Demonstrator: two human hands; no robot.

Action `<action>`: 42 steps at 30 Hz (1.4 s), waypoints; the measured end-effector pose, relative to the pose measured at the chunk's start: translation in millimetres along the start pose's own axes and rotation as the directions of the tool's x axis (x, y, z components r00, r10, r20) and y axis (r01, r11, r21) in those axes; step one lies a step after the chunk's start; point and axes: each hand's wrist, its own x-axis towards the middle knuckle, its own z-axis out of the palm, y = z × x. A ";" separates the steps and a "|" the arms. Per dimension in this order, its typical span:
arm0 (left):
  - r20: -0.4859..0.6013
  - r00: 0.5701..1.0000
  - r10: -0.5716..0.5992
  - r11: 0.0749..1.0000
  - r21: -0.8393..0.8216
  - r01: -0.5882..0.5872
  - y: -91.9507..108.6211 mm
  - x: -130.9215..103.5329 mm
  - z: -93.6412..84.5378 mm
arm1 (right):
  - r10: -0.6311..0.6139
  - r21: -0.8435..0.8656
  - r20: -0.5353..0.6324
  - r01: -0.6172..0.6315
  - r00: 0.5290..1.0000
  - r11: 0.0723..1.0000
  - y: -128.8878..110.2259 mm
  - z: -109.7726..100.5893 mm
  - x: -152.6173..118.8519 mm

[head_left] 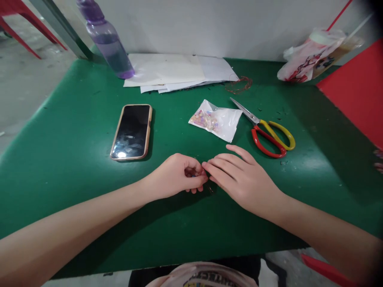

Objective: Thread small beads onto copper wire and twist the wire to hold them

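My left hand (179, 175) is closed in a pinch above the table, its other fingers curled under. Between its fingertips is a thin, reddish strand that looks like wire (210, 188), its end hanging just below. A speck of blue shows inside the curled fingers, too small to name. My right hand (239, 173) meets it from the other side, thumb and index fingertips pinched at the same strand, the remaining fingers stretched out. Beyond the hands lies a small clear-and-white packet of coloured beads (206, 119). Scissors (263, 129) with red and yellow handles rest right of it.
A phone (131, 131) lies on the green table (89, 175) at left. Behind are a purple water bottle (110, 44), white papers (176, 69) and a loose coil of copper-coloured wire (241, 84). Bagged drinks (311, 56) stand far right, near a red panel (356, 91).
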 end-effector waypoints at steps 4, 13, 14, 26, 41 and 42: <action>-0.025 1.000 -0.004 1.000 0.005 0.004 -1.2 -0.6 1.8 | -0.032 -0.084 -0.028 0.030 0.999 0.996 2.5 -6.1 -1.0; -0.043 0.999 -0.002 1.000 -0.024 0.001 -0.6 -2.2 2.4 | -0.065 -0.128 -0.073 0.056 0.995 0.990 -1.9 -10.6 0.5; -0.037 0.999 0.005 1.000 -0.029 -0.006 -0.7 -2.7 3.1 | -0.075 -0.079 -0.074 0.069 0.994 0.994 -3.2 -9.1 0.7; 0.045 0.999 0.013 0.991 -0.132 -0.007 -4.8 -3.0 3.9 | 0.091 0.279 0.050 -0.101 0.995 0.955 -1.2 2.8 -0.8; 0.051 0.999 -0.015 0.981 -0.192 0.024 -4.7 -0.7 1.1 | 0.140 0.316 0.047 -0.148 0.989 0.937 0.0 -0.3 -1.0; 0.047 0.999 -0.021 0.978 -0.205 0.030 -5.5 -0.4 1.3 | 0.143 0.310 0.044 -0.149 0.989 0.939 0.0 0.1 -0.9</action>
